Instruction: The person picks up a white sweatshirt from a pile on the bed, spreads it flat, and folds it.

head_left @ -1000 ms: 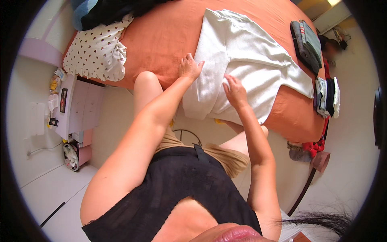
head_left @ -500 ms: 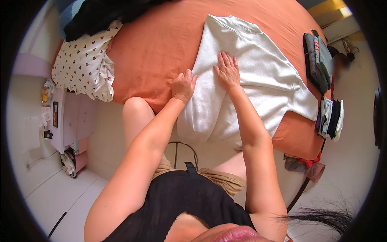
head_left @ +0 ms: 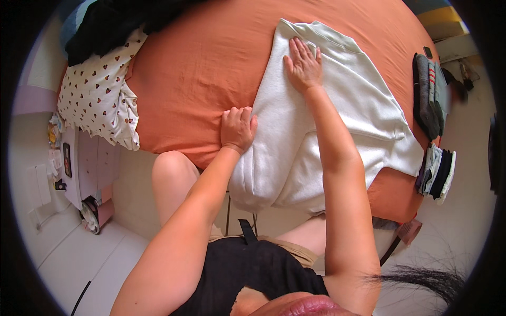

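A white long-sleeved sweatshirt (head_left: pixel 284 152) lies folded lengthwise on the orange-sheeted bed (head_left: pixel 200 68). Its collar end points away from me, and its lower end hangs over the near edge. My right hand (head_left: pixel 305 68) is open, palm down on the upper part of the cloth near the collar. Beside the sweatshirt's left edge, my left hand (head_left: pixel 238 129) rests on the sheet with its fingers curled in, the thumb side against the white cloth. No fabric shows within its fingers, though their tips are hidden.
Folded dark and grey clothes (head_left: pixel 429 95) are stacked on the right edge of the bed, with another clothes pile (head_left: pixel 437 171) nearer me. A heart-patterned pillow (head_left: pixel 97 95) and black cloth (head_left: pixel 116 26) lie at the left. A pale drawer cabinet (head_left: pixel 92 163) stands beyond the bed's left corner.
My right hand has slid away from me along the sweatshirt toward its collar. My left hand stays by the left edge, its fingers still bent. The view has shifted slightly.
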The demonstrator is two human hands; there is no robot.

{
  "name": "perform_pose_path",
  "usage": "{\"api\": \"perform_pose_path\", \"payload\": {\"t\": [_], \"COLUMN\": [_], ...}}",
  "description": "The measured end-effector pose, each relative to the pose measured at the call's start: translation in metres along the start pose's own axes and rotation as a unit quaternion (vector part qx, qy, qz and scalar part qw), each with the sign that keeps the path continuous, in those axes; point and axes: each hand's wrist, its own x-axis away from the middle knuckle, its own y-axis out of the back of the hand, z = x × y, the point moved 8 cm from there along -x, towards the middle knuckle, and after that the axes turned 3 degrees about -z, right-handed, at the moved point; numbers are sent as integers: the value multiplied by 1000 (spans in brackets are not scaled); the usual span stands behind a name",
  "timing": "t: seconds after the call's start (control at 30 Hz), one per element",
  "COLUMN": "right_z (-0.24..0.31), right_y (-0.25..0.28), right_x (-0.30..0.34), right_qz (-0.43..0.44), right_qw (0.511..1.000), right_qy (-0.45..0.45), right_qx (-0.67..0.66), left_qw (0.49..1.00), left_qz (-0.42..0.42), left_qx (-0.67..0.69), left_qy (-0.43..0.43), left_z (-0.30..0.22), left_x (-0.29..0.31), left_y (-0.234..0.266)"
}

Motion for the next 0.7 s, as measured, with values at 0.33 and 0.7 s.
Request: {"api": "perform_pose_path", "payload": {"t": [0.33,0.7], "right_z": [-25,-69], "right_y": [-11,-23], "right_x": [-46,-109], "right_qz": [-43,97], "right_qw": [994,984], "right_qy": [11,-62], "right_qx": [-100,-137], "left_qw": [1000,999], "left_qz": [12,33], "left_qx": [12,31], "left_qy": [7,12], "left_z": [2,6], "left_x": [-2,1], "left_y": [-2,-8]}}
